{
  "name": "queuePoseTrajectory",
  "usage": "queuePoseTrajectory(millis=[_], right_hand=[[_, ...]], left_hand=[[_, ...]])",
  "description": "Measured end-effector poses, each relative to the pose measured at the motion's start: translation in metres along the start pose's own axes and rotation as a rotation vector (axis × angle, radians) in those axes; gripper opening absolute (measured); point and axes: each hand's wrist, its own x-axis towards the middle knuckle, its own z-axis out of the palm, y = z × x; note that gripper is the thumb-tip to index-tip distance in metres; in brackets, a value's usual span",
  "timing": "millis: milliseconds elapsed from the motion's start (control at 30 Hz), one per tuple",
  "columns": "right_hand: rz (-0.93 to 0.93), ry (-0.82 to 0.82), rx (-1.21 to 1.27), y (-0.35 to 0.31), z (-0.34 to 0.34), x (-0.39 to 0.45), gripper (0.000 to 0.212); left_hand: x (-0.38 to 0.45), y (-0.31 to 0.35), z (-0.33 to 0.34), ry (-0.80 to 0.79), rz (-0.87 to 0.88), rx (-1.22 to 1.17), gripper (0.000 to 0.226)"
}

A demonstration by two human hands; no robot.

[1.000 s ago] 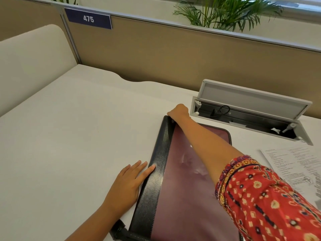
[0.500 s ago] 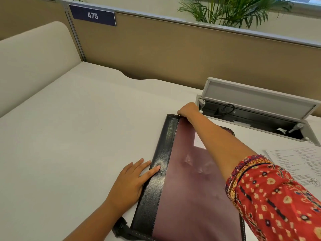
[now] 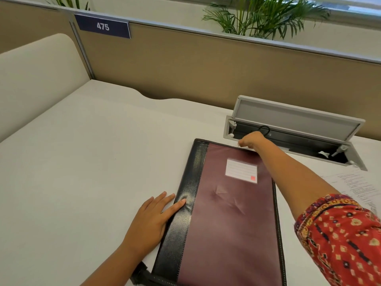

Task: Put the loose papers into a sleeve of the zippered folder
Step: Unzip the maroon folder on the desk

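Observation:
The zippered folder (image 3: pixel 231 219), maroon with a black spine strip and a white label, lies closed on the white desk. My left hand (image 3: pixel 153 219) rests flat beside it, fingertips pressing the black spine. My right hand (image 3: pixel 250 141) sits at the folder's far edge with fingers curled, pinching something small there, apparently the zipper pull. The loose papers (image 3: pixel 358 186), printed sheets, lie on the desk to the right, partly behind my right arm.
An open cable hatch (image 3: pixel 292 129) with its lid raised sits in the desk just behind the folder. A tan partition (image 3: pixel 185 69) with a "475" sign closes off the back. A cream divider (image 3: pixel 31 79) stands at left.
My right hand has slid rightward along the folder's far edge from the spine corner toward the middle. The label is now uncovered. My left hand stays on the spine.

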Motion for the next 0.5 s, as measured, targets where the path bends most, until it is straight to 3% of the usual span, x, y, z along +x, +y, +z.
queuePoseTrajectory(millis=[133, 233, 400, 500], right_hand=[[0.0, 0.097, 0.001, 0.04, -0.015, 0.0, 0.04], [-0.024, 0.139, 0.035, 0.072, -0.015, 0.004, 0.019], [0.011, 0.158, 0.528, 0.107, -0.006, -0.001, 0.034], [-0.051, 0.138, 0.602, 0.117, 0.002, -0.006, 0.011]], left_hand=[[0.0, 0.0, 0.0, 0.002, -0.002, -0.01, 0.055], [0.0, 0.0, 0.0, 0.006, -0.005, -0.014, 0.053], [0.0, 0.001, -0.001, 0.007, -0.002, -0.014, 0.05], [0.0, 0.0, 0.0, 0.001, -0.005, -0.004, 0.049]])
